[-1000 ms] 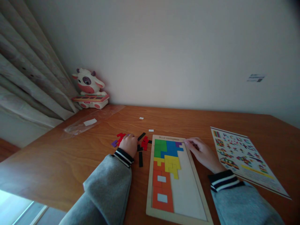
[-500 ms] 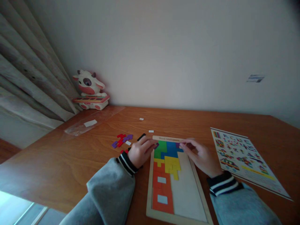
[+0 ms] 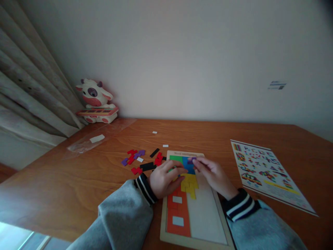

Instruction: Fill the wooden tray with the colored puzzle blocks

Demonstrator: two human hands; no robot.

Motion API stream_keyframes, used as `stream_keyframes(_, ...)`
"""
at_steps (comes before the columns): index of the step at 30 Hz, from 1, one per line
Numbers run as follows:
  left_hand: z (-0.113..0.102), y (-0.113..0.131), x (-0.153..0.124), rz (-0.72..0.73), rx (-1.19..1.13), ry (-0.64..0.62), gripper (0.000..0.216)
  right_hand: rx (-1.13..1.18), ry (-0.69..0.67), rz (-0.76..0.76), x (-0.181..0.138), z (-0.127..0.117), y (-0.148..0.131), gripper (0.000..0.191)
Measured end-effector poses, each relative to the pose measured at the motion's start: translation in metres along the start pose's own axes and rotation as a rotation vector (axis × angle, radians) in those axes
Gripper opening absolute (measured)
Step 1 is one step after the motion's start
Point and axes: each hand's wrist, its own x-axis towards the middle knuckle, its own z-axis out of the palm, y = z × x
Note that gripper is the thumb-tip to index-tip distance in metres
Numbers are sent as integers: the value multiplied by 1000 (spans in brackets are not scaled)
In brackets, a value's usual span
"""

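A wooden puzzle tray lies in front of me, partly filled with flat block pieces. Green pieces and blue pieces sit at its far end, yellow pieces below them, and orange pieces down the left side. My right hand pinches a small purple puzzle piece over the blue ones. Over the tray's left edge is my left hand, its fingers bent and apart from the thumb, with nothing visible between them. It hides part of the green and yellow pieces.
Loose red pieces, black pieces and purple pieces lie left of the tray. A printed pattern sheet is on the right. Clear plastic wrapping and a cow toy keyboard stand at the back left.
My left hand has moved right and nearer to me, over the tray, uncovering loose black and red pieces. My right hand has shifted slightly left with the purple piece between its fingers.
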Motion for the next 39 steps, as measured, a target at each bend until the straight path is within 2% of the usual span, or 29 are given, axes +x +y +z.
stream_keyframes(2, 0, -1, 1, -10, 35, -62, 20, -8, 186, 47, 4, -14, 12, 41)
stream_keyframes(5, 0, -1, 2, -11, 51, -122, 19, -149, 338, 66, 9, -33, 33, 42)
stream_keyframes(8, 0, -1, 1, -32, 60, -153, 19, -236, 315, 98, 10, -38, 47, 36)
stream_keyframes(13, 3, -5, -2, -53, 58, -234, 22, -378, 240, 97, 9, -29, 49, 31)
stream_keyframes(20, 5, -7, -5, -75, 72, -273, 22, -534, 289, -18, 11, -25, 54, 30)
stream_keyframes(27, 4, -6, -4, -75, 62, -296, 20, -595, 289, -7, 11, -19, 56, 31)
stream_keyframes(33, 5, -5, -3, -62, 64, -294, 21, -666, 290, 29, 11, -18, 47, 37)
stream_keyframes(39, 4, -5, -2, -53, 80, -295, 20, -487, 84, -11, 6, -32, 41, 41)
